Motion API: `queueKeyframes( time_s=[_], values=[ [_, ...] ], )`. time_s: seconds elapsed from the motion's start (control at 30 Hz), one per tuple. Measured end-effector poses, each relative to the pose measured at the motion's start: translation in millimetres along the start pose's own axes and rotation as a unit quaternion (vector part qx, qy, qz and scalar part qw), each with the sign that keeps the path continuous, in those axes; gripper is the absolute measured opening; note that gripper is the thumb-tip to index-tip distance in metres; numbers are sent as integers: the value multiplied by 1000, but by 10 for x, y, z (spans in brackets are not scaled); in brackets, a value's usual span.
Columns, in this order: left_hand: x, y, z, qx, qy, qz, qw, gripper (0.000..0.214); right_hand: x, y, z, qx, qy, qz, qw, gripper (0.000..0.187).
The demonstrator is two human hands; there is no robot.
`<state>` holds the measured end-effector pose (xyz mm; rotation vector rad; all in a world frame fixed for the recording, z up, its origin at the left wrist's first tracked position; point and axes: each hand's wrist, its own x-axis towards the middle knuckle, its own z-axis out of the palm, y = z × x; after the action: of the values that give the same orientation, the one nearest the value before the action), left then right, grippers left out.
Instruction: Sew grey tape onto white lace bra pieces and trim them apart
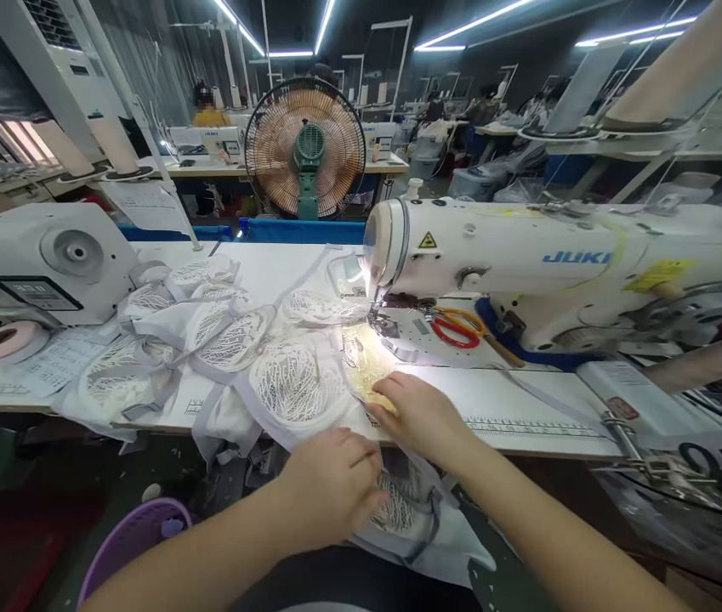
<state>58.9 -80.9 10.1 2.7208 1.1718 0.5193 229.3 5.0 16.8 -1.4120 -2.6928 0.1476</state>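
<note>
A white lace bra point(297, 378) with grey edging lies at the table's front edge, part of it running under the lit needle area of the sewing machine point(494, 246). My right hand point(421, 416) pinches the fabric just in front of the needle, where the light turns the lace yellowish. Lower and to the left, my left hand point(332, 484) has its fingers curled over the fabric at the edge; its fingertips are partly hidden. Below both hands, another lace cup point(399, 501) hangs toward my lap.
Several more lace bras point(207, 327) are heaped left. Red-handled scissors point(456, 331) lie beside the needle area. A second white machine point(42, 263), a tape roll point(9, 342) and a purple basket point(134, 544) are at left. A large fan point(306, 153) stands behind the table.
</note>
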Motion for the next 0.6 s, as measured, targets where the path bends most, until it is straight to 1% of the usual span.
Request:
queueKeyframes(
  time_s=[0.07, 0.13, 0.17, 0.23, 0.3, 0.37, 0.47, 0.53, 0.6],
  values=[
    [113, -135, -27, 39, 38, -43, 998, 31, 85, -127, 114, -13, -7, -11, 1000, 15],
    [191, -340, 8, 111, 50, -83, 989, 34, 174, -202, 212, -27, -6, -7, 1000, 15],
    [210, -449, 42, 144, 37, -93, 984, 34, 215, -226, 252, -32, -3, -1, 999, 16],
    [211, -634, 122, 186, -7, -111, 976, 39, 290, -242, 308, -42, 2, 9, 999, 17],
    [180, -744, 190, 202, -43, -124, 971, 45, 359, -198, 321, -50, 7, 18, 999, 16],
    [143, -780, 223, 206, -60, -126, 969, 47, 415, -64, 280, -59, 16, 47, 997, 15],
    [114, -763, 213, 203, -68, -118, 970, 46, 399, 298, 128, -80, 39, 141, 986, 19],
    [112, -750, 194, 202, -69, -113, 970, 46, 259, 564, 6, -97, 56, 206, 972, 19],
    [114, -749, 180, 201, -63, -109, 971, 45, 7, 769, -100, -109, 71, 236, 963, 15]
  ],
)
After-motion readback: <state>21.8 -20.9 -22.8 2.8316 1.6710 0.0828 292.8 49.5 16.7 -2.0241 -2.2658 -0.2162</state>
